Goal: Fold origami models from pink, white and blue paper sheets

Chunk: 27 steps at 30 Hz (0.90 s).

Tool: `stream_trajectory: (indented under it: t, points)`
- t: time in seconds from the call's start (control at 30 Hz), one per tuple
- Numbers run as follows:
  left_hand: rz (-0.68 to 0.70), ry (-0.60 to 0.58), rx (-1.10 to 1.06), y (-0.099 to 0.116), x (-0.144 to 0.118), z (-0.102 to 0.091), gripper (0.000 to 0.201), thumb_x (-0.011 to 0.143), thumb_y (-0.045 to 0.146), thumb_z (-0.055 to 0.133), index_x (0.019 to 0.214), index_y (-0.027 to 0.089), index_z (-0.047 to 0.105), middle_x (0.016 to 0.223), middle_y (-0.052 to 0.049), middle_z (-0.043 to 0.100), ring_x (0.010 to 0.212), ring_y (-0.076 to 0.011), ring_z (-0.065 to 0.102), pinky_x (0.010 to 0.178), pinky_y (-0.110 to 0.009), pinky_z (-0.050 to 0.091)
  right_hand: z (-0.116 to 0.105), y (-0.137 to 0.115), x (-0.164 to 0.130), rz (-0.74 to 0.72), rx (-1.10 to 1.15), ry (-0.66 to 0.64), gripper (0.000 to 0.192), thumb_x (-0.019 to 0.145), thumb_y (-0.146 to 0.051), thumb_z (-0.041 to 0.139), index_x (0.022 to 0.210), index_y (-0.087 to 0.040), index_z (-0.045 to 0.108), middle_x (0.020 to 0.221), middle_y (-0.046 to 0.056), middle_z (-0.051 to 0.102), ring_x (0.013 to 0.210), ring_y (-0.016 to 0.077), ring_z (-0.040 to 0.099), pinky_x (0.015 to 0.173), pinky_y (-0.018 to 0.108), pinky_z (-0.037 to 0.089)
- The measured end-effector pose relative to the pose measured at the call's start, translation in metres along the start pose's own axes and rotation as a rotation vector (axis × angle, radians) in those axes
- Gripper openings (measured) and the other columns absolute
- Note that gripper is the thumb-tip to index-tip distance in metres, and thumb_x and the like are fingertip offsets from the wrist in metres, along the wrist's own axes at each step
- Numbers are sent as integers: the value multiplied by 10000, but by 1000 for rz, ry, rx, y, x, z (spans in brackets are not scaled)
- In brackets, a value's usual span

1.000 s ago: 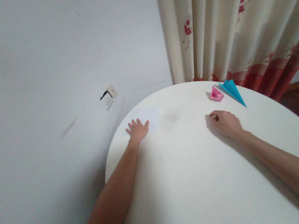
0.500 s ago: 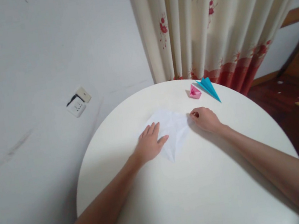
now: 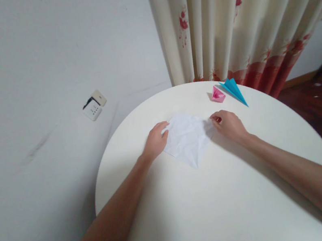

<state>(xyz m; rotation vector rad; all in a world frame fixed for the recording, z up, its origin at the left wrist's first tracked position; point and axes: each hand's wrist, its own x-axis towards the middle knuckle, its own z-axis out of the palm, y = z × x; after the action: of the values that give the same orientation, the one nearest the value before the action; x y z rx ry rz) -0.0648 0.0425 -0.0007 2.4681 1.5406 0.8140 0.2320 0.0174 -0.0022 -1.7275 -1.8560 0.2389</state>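
Observation:
A creased white sheet of paper (image 3: 188, 138) lies as a diamond on the round white table (image 3: 225, 208). My left hand (image 3: 156, 141) pinches its left corner, fingers curled on the edge. At the sheet's right corner my right hand (image 3: 229, 124) grips the paper with thumb and fingertips. Both forearms rest over the tabletop.
A small pink folded paper figure (image 3: 217, 94) and a blue paper plane (image 3: 235, 90) lie at the table's far edge. Behind them hangs a cream curtain (image 3: 240, 21) with red flowers. A wall socket (image 3: 93, 107) sits on the white wall at left. Dark wooden floor shows at right.
My left hand dragged the white sheet from the table's far left to the middle, then shifted from lying flat on it to pinching its left corner. My right hand took the right corner.

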Motion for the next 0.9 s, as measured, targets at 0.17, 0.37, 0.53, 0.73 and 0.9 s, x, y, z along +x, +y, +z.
stream_trajectory:
  t: [0.17, 0.37, 0.53, 0.73, 0.9]
  points:
    - [46, -117, 41, 3, -3, 6, 395, 955, 272, 414, 1292, 144, 574, 1429, -98, 535, 1379, -205, 429, 1192, -390, 294, 9, -12, -12, -150, 33, -12, 269, 891, -249, 502, 1011, -155, 724, 1012, 129, 700, 946, 256, 629, 863, 366, 467]
    - [65, -369, 129, 7, -10, 6, 668, 956, 548, 401, 1524, 215, 285, 1619, -71, 218, 1508, -265, 111, 1208, -506, 153, 19, -27, -28, -256, -6, -117, 334, 927, -353, 524, 1142, -135, 656, 1185, 174, 625, 1129, 298, 552, 979, 416, 440]
    - [40, -510, 201, 10, -13, 7, 762, 941, 636, 347, 1559, 227, 172, 1637, -103, 74, 1509, -307, 33, 1194, -553, 68, 25, -25, -32, -293, -92, -210, 553, 906, -481, 542, 1295, -88, 532, 1365, 226, 520, 1298, 341, 449, 1077, 464, 372]
    - [51, -533, 220, 8, -14, 6, 776, 939, 631, 358, 1559, 202, 178, 1631, -134, 75, 1506, -317, 34, 1188, -553, 88, 28, -18, -31, -305, -175, -301, 747, 909, -542, 497, 1430, -17, 392, 1538, 264, 324, 1449, 373, 261, 1165, 489, 256]
    - [46, -519, 237, 3, -17, 8, 767, 949, 638, 312, 1560, 197, 169, 1627, -143, 61, 1505, -314, 39, 1184, -561, 88, 29, -16, -32, -295, -172, -327, 776, 921, -562, 464, 1465, -22, 347, 1567, 256, 266, 1472, 353, 214, 1178, 490, 233]
